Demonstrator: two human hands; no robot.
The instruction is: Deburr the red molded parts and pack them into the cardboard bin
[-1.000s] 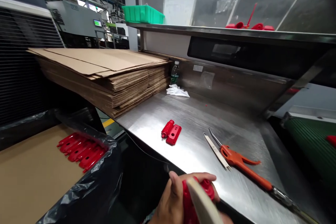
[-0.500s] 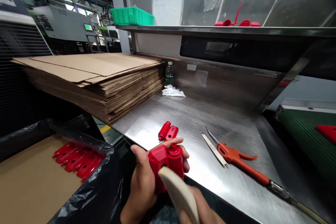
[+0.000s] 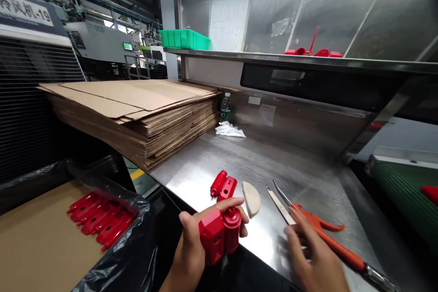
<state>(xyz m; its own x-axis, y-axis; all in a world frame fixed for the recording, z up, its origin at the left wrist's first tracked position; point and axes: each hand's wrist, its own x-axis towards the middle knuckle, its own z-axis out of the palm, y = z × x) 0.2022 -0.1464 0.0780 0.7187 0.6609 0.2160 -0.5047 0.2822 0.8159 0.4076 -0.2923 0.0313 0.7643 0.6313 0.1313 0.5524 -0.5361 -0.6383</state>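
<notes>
My left hand point(image 3: 191, 246) is wrapped round a red plastic moulding at the table's front edge: an angular block point(image 3: 212, 237) beside a ribbed cylinder point(image 3: 232, 230). Whether the two are joined is hidden. Behind them on the metal table lie another red cylinder point(image 3: 218, 183) and a red flat-faced piece point(image 3: 228, 187). A beige half-moon piece point(image 3: 252, 200) rests just right of these. My right hand point(image 3: 313, 248), slightly blurred, has thumb and forefinger apart around the near end of a slim white tool point(image 3: 278, 205) marked A30. Beyond it lies an orange air blow gun point(image 3: 310, 219).
Stacked cardboard sheets point(image 3: 178, 123) fill the table's left rear, near a bottle point(image 3: 226, 108) and white gloves point(image 3: 230, 130). At lower left, a black-lined box point(image 3: 44, 246) holds several red parts point(image 3: 99, 219). A shelf point(image 3: 273, 57) carries a green bin point(image 3: 185, 39). A green conveyor point(image 3: 404, 191) stands right.
My right hand has let go of the beige half-moon piece, now on the table, and moved right to the white tool. My left hand still holds the red moulding. The view has tilted up slightly.
</notes>
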